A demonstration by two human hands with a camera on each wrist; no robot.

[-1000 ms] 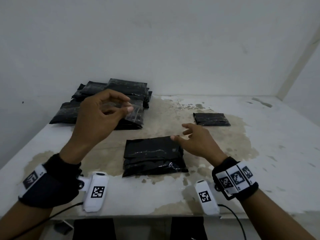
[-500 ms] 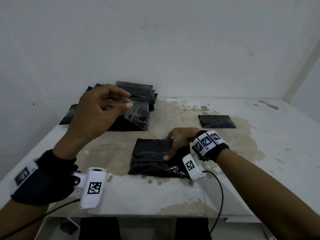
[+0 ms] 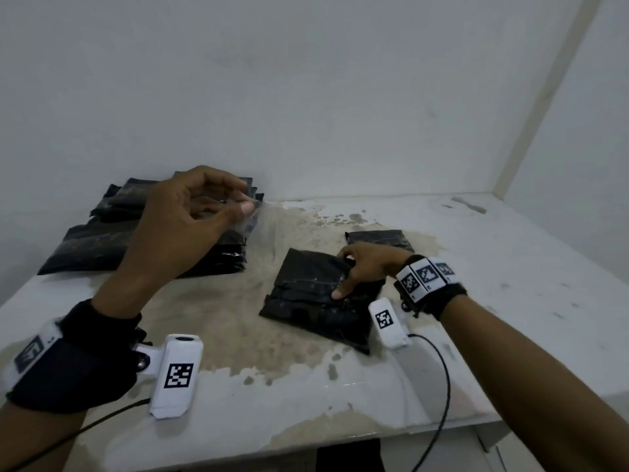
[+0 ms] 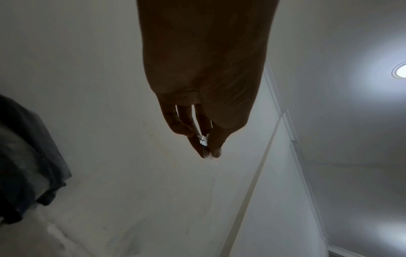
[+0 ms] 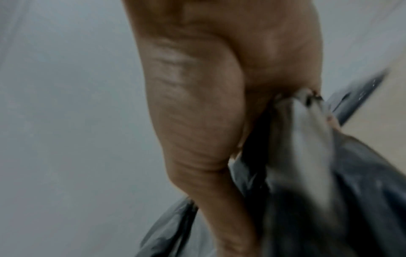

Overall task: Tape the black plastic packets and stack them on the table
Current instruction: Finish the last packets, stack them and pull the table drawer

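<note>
A strip of clear tape (image 3: 253, 218) is pinched between thumb and fingertips of the left hand (image 3: 190, 226), which is raised above the surface (image 3: 510, 301); the tape hangs down from that grip. In the left wrist view the same pinch is seen, with a glint of tape (image 4: 203, 140) between the closed fingertips (image 4: 216, 151). Behind and below this grip a pile (image 3: 112, 240) of black packets lies at the back left of the surface.

The near packet (image 3: 306, 301) is grasped by the right hand (image 3: 367, 267): the thumb is laid on its top face and the fingers are curled round its far right edge, where the plastic is gathered. In the right wrist view, which is blurred, folds of dark plastic (image 5: 307, 156) are seen bunched against the palm (image 5: 219, 87). The packet lies on the surface, slanted, its near corner toward the front edge. Just beyond this grip a smaller single packet (image 3: 377, 238) lies flat.
</note>
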